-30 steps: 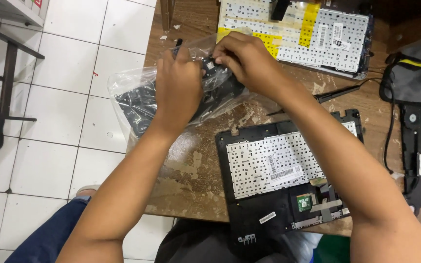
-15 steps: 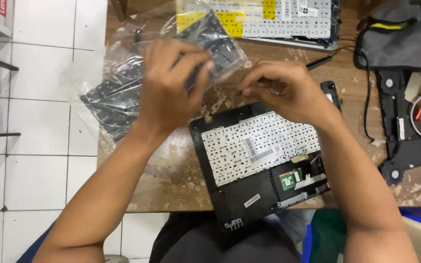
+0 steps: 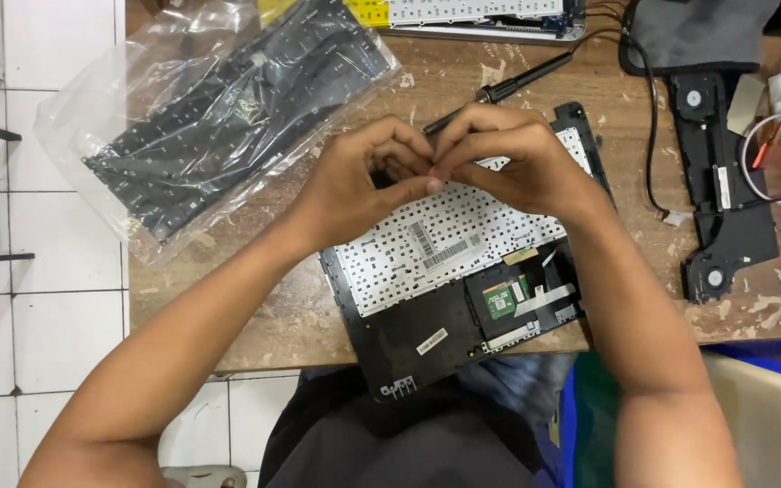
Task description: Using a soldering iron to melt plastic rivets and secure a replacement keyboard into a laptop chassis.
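Observation:
An upturned black laptop top case [image 3: 427,348] lies on the wooden table in front of me, the white back of its keyboard [image 3: 436,239] facing up. My left hand [image 3: 354,185] and my right hand [image 3: 517,163] meet above its far edge. Their fingers are curled and the fingertips are pressed together. Whatever may sit between the fingertips is hidden. A clear plastic bag holding a black keyboard [image 3: 219,117] lies at the upper left, apart from both hands and overhanging the table's left edge.
A black pen-shaped tool with a cable [image 3: 522,81] lies just beyond my hands. Another keyboard [image 3: 472,11] sits at the far edge. A black plastic frame [image 3: 725,181], wires [image 3: 770,126] and a grey pouch [image 3: 698,32] fill the right side. A bin [image 3: 770,398] stands at the lower right.
My left hand has let go of the bagged keyboard, which now rests at the upper left. Both hands have come together over the laptop case.

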